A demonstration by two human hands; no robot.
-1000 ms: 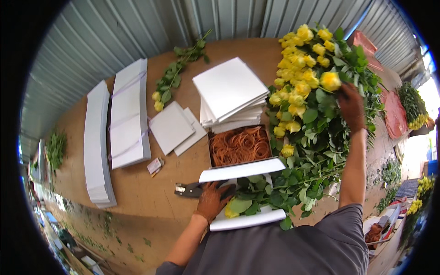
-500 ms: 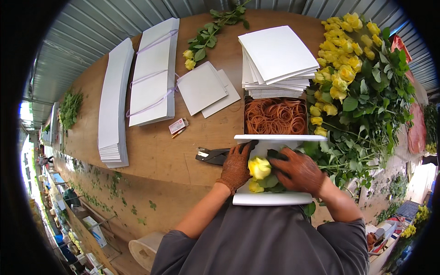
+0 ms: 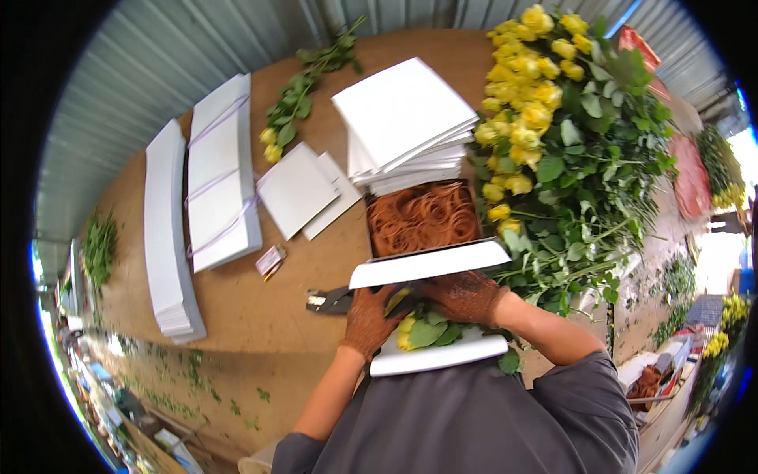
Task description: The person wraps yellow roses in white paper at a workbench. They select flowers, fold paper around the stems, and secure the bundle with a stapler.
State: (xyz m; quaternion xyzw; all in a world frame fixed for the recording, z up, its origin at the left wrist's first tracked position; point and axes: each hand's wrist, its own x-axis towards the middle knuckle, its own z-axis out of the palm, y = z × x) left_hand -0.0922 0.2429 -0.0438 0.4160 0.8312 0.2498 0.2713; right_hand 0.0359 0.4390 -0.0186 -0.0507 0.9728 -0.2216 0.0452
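Note:
In front of my body a white cardboard sheet (image 3: 439, 355) lies with its near and far edges curled up. Yellow roses (image 3: 406, 335) with green leaves rest on it. My left hand (image 3: 369, 322), in a brown-stained glove, is at the rose heads, its thumb and fingers apart. Gloved the same way, my right hand (image 3: 464, 299) closes over the roses from the right. The sheet's raised far edge partly hides its fingertips. Black-handled pliers or a stapler (image 3: 330, 301) lie just left of my left hand.
Beyond the sheet stands a box of brown rubber bands (image 3: 422, 220), with stacked white cardboard (image 3: 407, 114) behind. Many yellow roses (image 3: 525, 87) are heaped at right. Two long white cardboard stacks (image 3: 167, 237), loose squares (image 3: 296, 189), a small box (image 3: 270, 260) and two roses (image 3: 272, 144) lie left.
The view has turned, so the table's things appear shifted left. My right hand has moved in toward the far edge of the sheet, and the rose heads are more covered by leaves and hands.

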